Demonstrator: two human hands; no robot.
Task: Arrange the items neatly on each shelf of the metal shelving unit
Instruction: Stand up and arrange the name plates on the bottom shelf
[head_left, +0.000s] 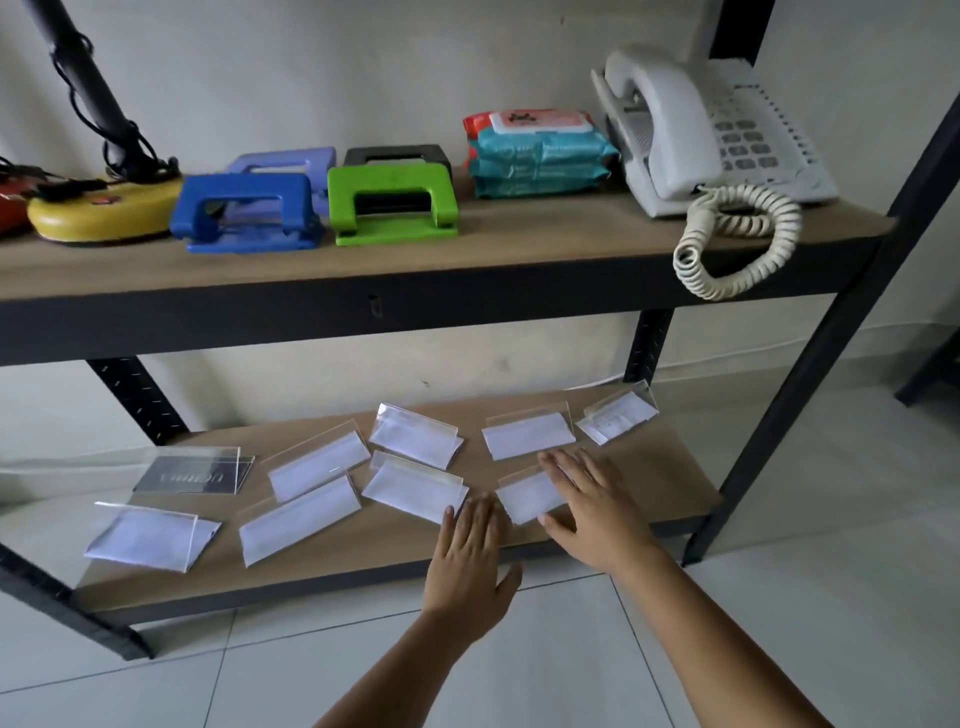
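Several clear acrylic sign holders with white paper inserts lie scattered on the lower shelf (363, 551) of the metal shelving unit. One holder (527, 496) lies between my hands. My right hand (592, 506) reaches over its right end with straight fingers, touching it. My left hand (470, 561) is flat, fingers straight, its tips at the left edge of that holder and beside another holder (413, 491). Further holders sit at the back right (527, 436) and far right (615, 418). One dark-insert holder (195, 475) stands at the left.
The upper shelf (467, 249) carries a blue hole punch (247, 215), a green one (392, 205), purple and black ones behind, stacked wet-wipe packs (535, 156), a white telephone (711, 135) with its coiled cord hanging over the edge, and a yellow object (104, 208). White tiled floor lies below.
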